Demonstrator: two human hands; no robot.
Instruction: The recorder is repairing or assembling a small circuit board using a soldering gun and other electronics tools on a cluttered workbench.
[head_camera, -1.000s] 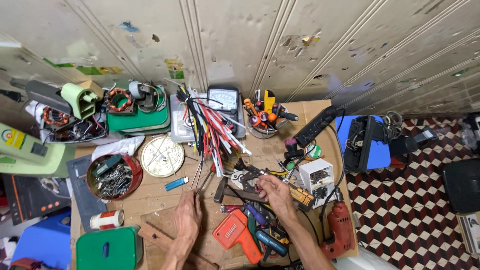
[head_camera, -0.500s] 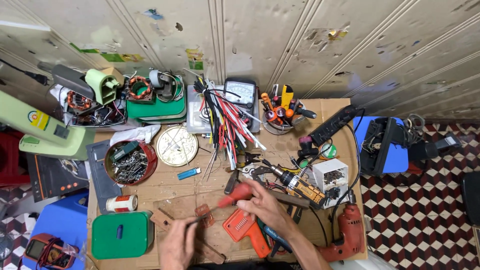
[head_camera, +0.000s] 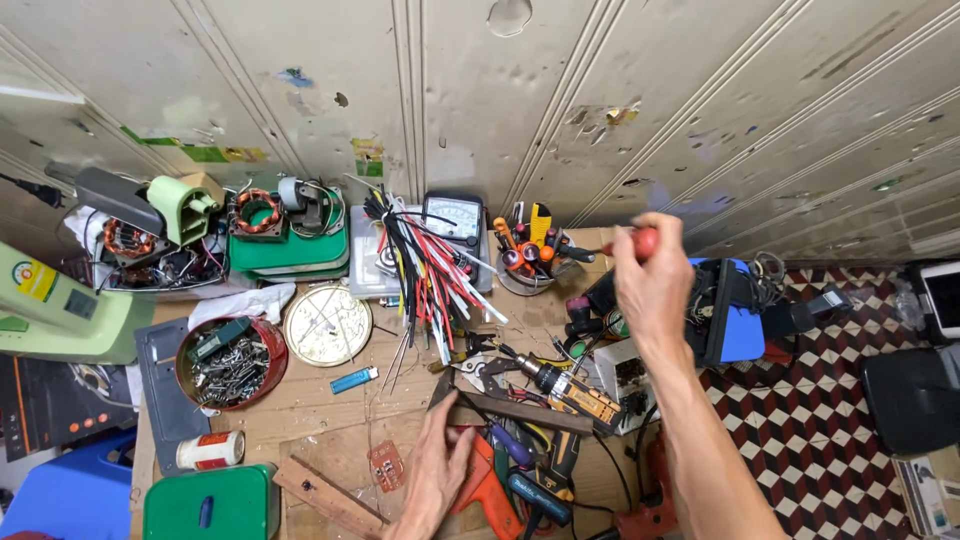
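The wooden workbench (head_camera: 300, 410) is crowded with tools, among them a bundle of cable ties (head_camera: 425, 270), an analog multimeter (head_camera: 452, 215) and a round tin of screws (head_camera: 230, 362). The left hand (head_camera: 435, 470) lies flat with fingers spread on an orange tool (head_camera: 485, 485). The right hand (head_camera: 652, 285) is raised above the bench, fingers clenched around a red-handled screwdriver (head_camera: 640, 242) (its shaft hidden). I judge it light and stiff; the thick handle gives the best hold.

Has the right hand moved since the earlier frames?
Yes. The right hand rose from the tool clutter toward the tool cup, now gripping a red-handled screwdriver.
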